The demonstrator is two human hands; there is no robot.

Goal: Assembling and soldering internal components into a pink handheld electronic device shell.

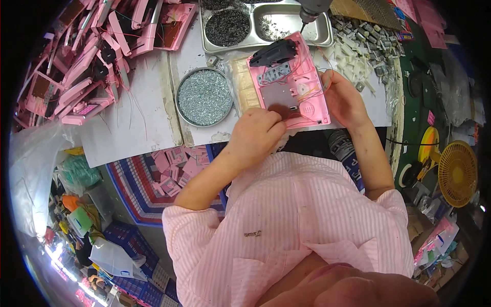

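We count one pink plastic panel (294,84), open side up, gripped between two hands. It is a flat rectangular shell showing a grey metal plate in the middle, a black block at its far end, a small silver part below that block, a round ribbed grille near the close right corner, and thin wires running across it. It sits on the white table (148,102), tilted a little, just in front of the chest.

The left hand (255,134) is curled at the panel's near left corner, fingertips pinched down on its edge; we cannot tell if anything small sits in the pinch. The right hand (343,100) wraps the panel's right edge, thumb on top, fingers hidden underneath, closed on the panel.

Just left of the left-hand grip: one round tin of silver screws (204,97). Between tin and panel: one clear bag of pale flat pieces (244,87). Beyond the panel's far end: one metal tray (266,25) with two compartments, dark springs in the left one, and one drill tip (306,18) hanging right over the panel's top edge. Right of the right-hand grip: a heap of small white plastic parts (358,48), too many to count. Far left of both grips: a big pile of pink casings (92,56), uncounted.

Below the right forearm: one dark cylinder with white lettering (348,153). Well right: one yellow fan (458,174).
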